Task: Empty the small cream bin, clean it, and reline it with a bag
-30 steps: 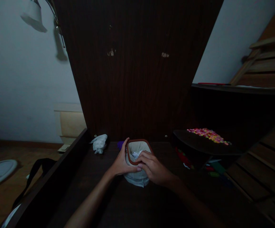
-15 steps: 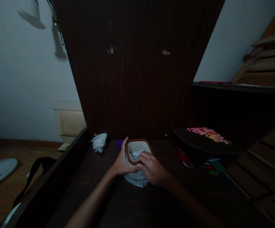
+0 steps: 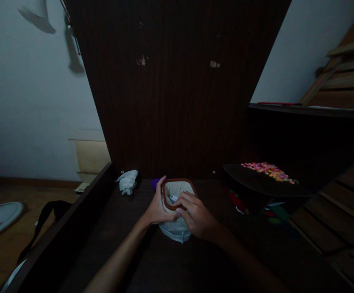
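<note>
A small bin point(image 3: 179, 180) with a brown rim and a pale liner stands on the dark wooden surface point(image 3: 112, 252), the liner hanging over its outside. Something white lies inside it. My left hand point(image 3: 159, 209) is wrapped round the bin's left and near side, its thumb along the front. With fingers over the near right rim and thumb outside, my right hand point(image 3: 195, 214) pinches the rim and liner. A purple item point(image 3: 155, 184) shows partly behind my left hand. To the left lies a crumpled whitish bag point(image 3: 128, 182).
A dark corner shelf point(image 3: 240, 175) on the right bears a pile of small colourful pieces point(image 3: 270, 171). Red and green items lie beneath it. A raised dark edge point(image 3: 63, 221) runs along the left. The tall dark panel point(image 3: 170, 101) rises behind the bin.
The fingers of my right hand have shifted slightly along the rim and cover more of the white stuff inside the bin. My left hand keeps its hold. The view has tilted slightly.
</note>
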### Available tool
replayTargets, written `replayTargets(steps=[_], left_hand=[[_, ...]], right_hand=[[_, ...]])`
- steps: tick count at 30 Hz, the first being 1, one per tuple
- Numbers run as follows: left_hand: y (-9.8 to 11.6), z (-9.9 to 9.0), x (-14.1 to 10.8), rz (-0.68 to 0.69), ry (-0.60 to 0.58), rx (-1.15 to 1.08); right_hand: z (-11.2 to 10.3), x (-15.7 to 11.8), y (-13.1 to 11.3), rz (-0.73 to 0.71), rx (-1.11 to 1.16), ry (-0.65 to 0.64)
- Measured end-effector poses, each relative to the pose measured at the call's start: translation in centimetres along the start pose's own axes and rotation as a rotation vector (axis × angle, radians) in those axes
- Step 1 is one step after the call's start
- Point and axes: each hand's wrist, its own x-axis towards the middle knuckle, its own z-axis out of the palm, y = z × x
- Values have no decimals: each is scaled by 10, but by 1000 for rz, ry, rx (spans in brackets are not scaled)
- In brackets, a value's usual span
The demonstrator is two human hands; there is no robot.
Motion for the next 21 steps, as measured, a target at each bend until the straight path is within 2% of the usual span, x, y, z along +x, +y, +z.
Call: replayTargets(steps=[12,21], left_hand=[[3,-2,-5,-14,-27,-9],[4,-2,-6,8,-10,-104]], right_hand=[[-16,12,-11,57,-8,60],[-33,36,-19,83,-75,16]])
